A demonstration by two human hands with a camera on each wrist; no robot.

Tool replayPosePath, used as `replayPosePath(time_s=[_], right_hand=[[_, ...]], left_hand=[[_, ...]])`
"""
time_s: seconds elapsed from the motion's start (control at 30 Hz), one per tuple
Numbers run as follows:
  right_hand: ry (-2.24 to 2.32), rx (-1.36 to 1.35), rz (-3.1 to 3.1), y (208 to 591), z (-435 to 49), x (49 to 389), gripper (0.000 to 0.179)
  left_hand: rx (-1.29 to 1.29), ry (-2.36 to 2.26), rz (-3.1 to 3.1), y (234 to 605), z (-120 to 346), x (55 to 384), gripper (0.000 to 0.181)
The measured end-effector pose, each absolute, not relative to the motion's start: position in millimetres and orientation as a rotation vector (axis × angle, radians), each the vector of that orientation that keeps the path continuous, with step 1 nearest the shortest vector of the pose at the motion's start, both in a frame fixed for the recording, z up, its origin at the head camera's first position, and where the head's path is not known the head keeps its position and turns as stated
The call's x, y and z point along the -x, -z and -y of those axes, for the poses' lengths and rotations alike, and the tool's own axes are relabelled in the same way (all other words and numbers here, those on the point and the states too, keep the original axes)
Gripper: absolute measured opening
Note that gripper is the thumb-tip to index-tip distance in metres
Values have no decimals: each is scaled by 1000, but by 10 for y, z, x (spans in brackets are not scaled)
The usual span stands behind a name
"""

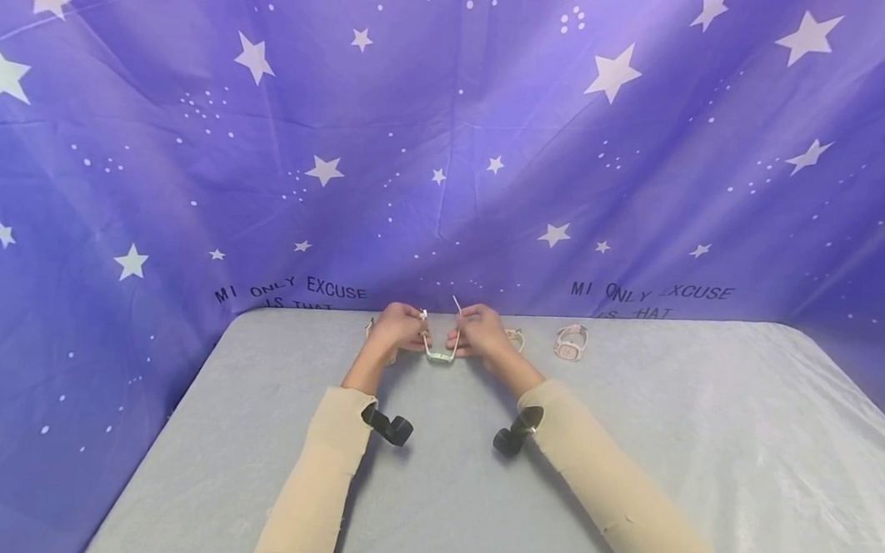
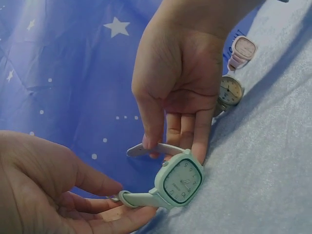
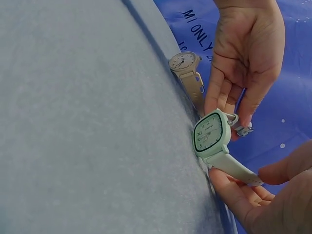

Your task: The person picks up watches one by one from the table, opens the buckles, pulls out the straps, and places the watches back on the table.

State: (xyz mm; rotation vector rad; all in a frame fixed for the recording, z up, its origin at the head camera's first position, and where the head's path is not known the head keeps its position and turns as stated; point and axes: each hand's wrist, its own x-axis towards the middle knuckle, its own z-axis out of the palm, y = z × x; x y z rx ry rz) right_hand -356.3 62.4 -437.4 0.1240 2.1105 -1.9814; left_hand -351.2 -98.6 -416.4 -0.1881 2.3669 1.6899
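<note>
A pale green wristwatch [image 1: 441, 357] with a rounded square dial is held by both strap ends, its case hanging lowest between the hands. My left hand [image 1: 402, 328] pinches the buckle end, where a metal buckle [image 3: 243, 129] shows in the right wrist view. Between the thumb and fingers of my right hand [image 1: 480, 332] is the strap half with the holes [image 3: 234, 168], its tip sticking up past the fingers. In both wrist views the strap is unfastened and the dial [image 2: 183, 181] shows its numerals.
Behind my left hand lies a beige round-dial watch [image 3: 183, 62]. A watch with a yellowish round dial [image 2: 230, 91] is beside my right hand, and a pink watch [image 1: 570, 343] sits farther right. The grey cloth-covered table [image 1: 446, 494] ends at a purple star-patterned curtain [image 1: 449, 143].
</note>
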Motion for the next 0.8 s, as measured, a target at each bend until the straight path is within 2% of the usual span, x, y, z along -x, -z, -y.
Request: replayPosePath(time_s=[0.5,0.8], right_hand=[[1929,-82,-2185,4393,-615,3539,40],[1887,-103,-2220,4372,-602,3545,43]], left_hand=[[249,-1764,-2500,4238,960,3471,32],[274,-1655,-2569,4222,948,3464,25]])
